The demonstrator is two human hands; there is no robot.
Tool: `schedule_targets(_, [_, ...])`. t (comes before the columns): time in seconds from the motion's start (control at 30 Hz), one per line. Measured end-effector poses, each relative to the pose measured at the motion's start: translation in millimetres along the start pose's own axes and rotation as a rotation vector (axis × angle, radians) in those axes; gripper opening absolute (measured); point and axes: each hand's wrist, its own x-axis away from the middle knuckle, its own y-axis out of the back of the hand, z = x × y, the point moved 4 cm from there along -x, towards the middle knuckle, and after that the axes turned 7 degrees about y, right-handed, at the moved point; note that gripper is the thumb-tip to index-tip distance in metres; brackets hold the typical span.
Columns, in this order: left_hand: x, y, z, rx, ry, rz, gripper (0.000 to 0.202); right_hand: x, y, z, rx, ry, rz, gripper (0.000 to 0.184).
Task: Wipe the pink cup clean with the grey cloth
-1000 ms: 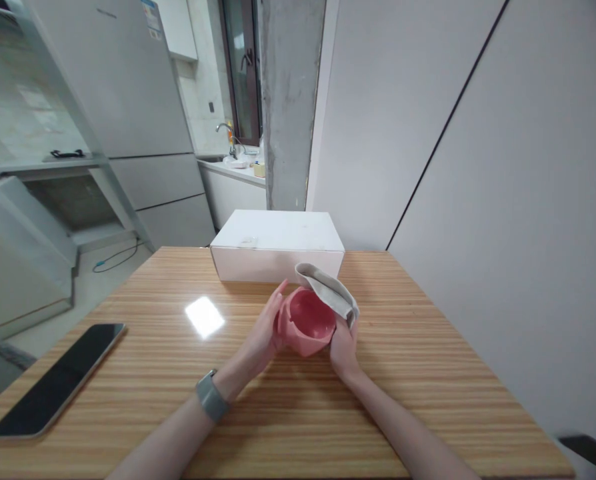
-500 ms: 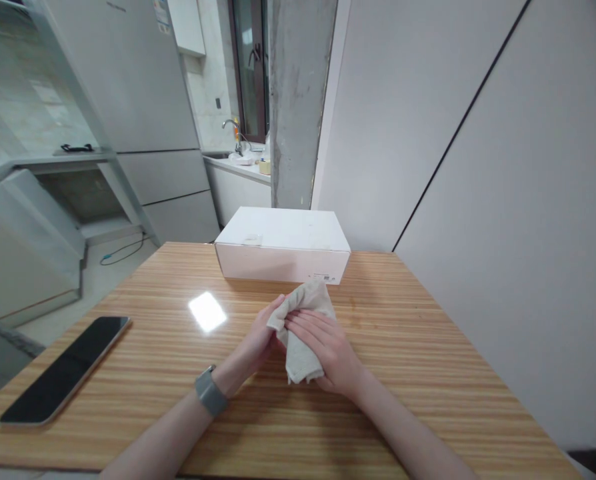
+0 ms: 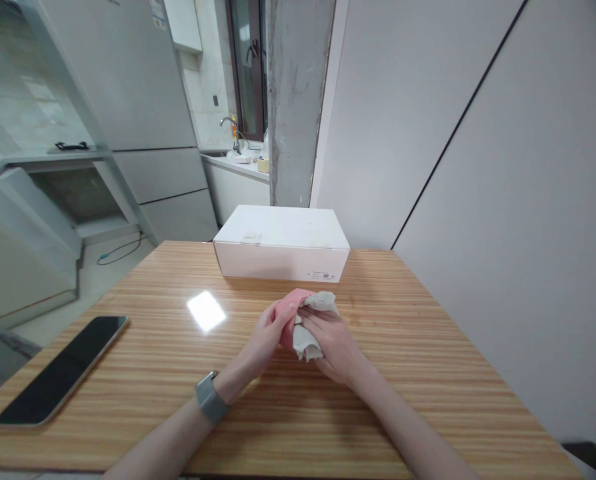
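Note:
My left hand [image 3: 264, 338] grips a smooth pink object [image 3: 289, 308] with a curved edge, its thumb lying across the surface. Much of that object is covered by my hands and the cloth, so its exact kind cannot be made out. A greyish-white cloth [image 3: 307, 342] is bunched in my right hand [image 3: 335, 340], whose fingers press it against the pink object. Both hands are close together above the middle of the table. On my left wrist sits a watch with a grey band [image 3: 211, 398].
A white cardboard box [image 3: 281, 261] stands at the far edge of the wood-grain table [image 3: 428, 373]. To the left lies a black-screened phone [image 3: 63, 370]. A pale wall [image 3: 528, 200] runs along the right side; a sink counter [image 3: 238, 180] is farther back.
The cloth, which covered the pink object, has shifted right and bunched up, so the pink surface now shows. My left thumb has come over the top of it.

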Motion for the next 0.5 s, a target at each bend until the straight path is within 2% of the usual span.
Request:
schedule_targets(0.17, [3.8, -4.8, 5.1, 0.064, -0.068, -0.036, 0.034, -1.3, 1.2, -8.3, -0.006, -0.051, -0.130, 0.044])
schedule_targets(0.3, [4.7, -8.9, -1.3, 0.181, -0.072, 0.062, 0.031, 1.0, 0.0, -14.4, 0.011, -0.081, -0.177, 0.046])
schedule_targets(0.4, [1.0, -7.0, -7.3, 0.226, 0.065, 0.179, 0.040, 4.2, -1.8, -10.6, 0.062, -0.010, -0.098, 0.050])
schedule_targets(0.5, [-2.9, 1.1, -10.5, 0.170, 0.212, 0.211, 0.059, 5.5, -6.4, 3.3, 0.119, 0.108, 0.059, 0.051])
